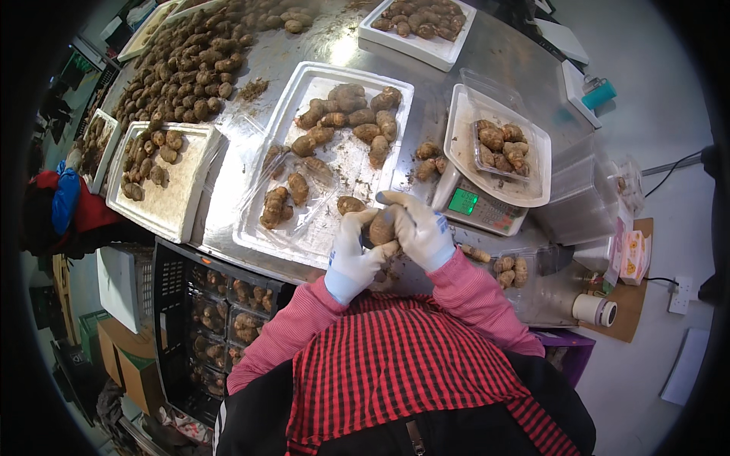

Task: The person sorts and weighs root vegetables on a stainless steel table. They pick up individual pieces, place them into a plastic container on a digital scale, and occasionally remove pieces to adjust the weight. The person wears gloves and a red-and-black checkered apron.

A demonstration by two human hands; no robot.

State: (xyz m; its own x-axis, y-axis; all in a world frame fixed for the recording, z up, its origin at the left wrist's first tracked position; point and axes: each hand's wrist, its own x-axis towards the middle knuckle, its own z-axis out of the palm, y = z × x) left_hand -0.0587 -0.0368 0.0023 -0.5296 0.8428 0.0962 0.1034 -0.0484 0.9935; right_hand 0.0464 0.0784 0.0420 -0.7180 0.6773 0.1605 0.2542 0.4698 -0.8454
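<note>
Both white-gloved hands meet just above the near edge of the steel desk (487, 53), and their grip is closed on one brown, knobbly taro root (381, 227): the left hand (352, 254) cups it from below, the right hand (419, 228) wraps over its top. Just beyond them lies a large white foam tray (300, 87) of similar roots, with a clear plastic punnet (283, 199) on it. To the right, a small digital scale (480, 209) carries a white dish with a filled punnet.
</note>
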